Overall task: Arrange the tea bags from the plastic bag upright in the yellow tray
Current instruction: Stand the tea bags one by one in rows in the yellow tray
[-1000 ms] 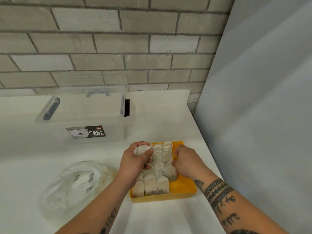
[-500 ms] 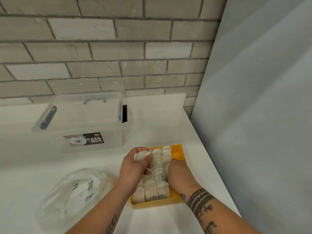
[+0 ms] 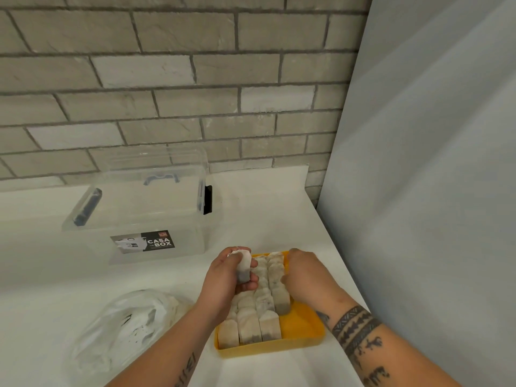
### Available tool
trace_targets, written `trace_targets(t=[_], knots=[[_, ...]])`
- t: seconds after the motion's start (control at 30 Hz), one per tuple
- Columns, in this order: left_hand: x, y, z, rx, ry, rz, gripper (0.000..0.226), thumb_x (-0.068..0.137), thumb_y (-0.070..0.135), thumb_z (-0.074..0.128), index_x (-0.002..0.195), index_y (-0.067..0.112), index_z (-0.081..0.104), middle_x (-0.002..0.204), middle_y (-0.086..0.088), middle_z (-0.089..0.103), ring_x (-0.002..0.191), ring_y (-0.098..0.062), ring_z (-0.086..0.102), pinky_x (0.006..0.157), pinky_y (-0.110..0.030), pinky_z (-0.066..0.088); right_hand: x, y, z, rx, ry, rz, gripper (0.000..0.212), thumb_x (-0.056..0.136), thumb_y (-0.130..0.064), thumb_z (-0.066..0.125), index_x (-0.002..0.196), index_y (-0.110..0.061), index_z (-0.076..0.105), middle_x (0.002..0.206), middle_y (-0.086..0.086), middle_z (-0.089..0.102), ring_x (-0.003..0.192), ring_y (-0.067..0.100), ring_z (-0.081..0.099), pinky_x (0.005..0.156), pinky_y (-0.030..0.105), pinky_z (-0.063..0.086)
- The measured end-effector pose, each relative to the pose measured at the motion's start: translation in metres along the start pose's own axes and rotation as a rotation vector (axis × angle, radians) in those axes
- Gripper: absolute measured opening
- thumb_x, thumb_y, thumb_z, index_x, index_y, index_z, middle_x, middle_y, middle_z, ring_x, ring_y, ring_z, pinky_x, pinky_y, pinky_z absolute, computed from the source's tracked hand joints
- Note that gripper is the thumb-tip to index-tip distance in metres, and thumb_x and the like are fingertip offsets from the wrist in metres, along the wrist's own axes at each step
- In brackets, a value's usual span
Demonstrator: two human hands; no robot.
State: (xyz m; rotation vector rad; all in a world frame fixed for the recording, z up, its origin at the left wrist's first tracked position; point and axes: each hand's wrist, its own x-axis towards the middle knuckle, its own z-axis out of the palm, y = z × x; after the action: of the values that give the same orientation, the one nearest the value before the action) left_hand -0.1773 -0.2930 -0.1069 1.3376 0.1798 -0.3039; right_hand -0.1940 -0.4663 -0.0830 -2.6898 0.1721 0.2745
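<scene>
A small bunch of tea bags [image 3: 243, 266] is gripped in the left hand [image 3: 226, 280], fingers curled shut around it, and it is held just above the far left corner of the yellow tray [image 3: 303, 328], at about eleven o'clock from the tray's middle. The right hand [image 3: 303, 277] is pressed against the right flank of the standing rows of bags [image 3: 257, 311], at about two o'clock; its fingers are bent inward against the bags, but whether anything is pinched between them cannot be told. Three rows are seen upright and tightly packed along the tray's left and middle, while a bare yellow strip is left at four o'clock. The plastic bag [image 3: 122, 328] lies slumped on the white bench [image 3: 265, 213] at eight o'clock from the tray, with more bags faintly seen through it. A clear box [image 3: 145, 219] stands well apart at ten o'clock.

These bags are judged to be very light, soft and easily crushed, the paper thin enough to tear if squeezed. A hold is best taken by the top edge or the flat faces, lightly. The standing rows are likely to topple if they are not braced while another bag is slipped in.
</scene>
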Motion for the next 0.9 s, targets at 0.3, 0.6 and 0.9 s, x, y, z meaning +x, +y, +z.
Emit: trace_targets(t=[0.3,0.6,0.9], knots=[[-0.005,0.013,0.038,0.070,-0.023,0.079,0.020,0.100,0.029,0.063,0.112,0.014,0.064,0.099,-0.012,0.078,0.086,-0.028,0.077,0.064,-0.031,0.058,0.005,0.011,-0.034,0.429,0.135,-0.188,0.023,0.097,-0.036,0.060,0.120,-0.032,0.066,0.107,-0.017,0.065,0.095,-0.002,0.059,0.078,0.008,0.042],[-0.011,0.004,0.050,0.157,0.036,0.108,0.012,0.092,0.027,0.074,0.098,0.017,0.072,0.091,-0.015,0.075,0.075,-0.019,0.072,0.063,-0.030,0.057,0.005,0.020,-0.041,0.472,0.152,-0.227,0.007,0.096,-0.034,0.064,0.096,-0.032,0.070,0.091,-0.017,0.069,0.086,0.001,0.063,0.074,0.016,0.048],[-0.013,-0.008,0.044,0.207,0.047,0.133,0.008,0.093,0.019,0.072,0.096,0.012,0.074,0.077,-0.008,0.074,0.066,-0.016,0.065,0.062,-0.029,0.056,0.001,0.024,-0.037,0.332,0.008,-0.235,0.007,0.090,-0.036,0.071,0.094,-0.031,0.070,0.086,-0.012,0.068,0.081,0.009,0.063,0.073,0.028,0.057]])
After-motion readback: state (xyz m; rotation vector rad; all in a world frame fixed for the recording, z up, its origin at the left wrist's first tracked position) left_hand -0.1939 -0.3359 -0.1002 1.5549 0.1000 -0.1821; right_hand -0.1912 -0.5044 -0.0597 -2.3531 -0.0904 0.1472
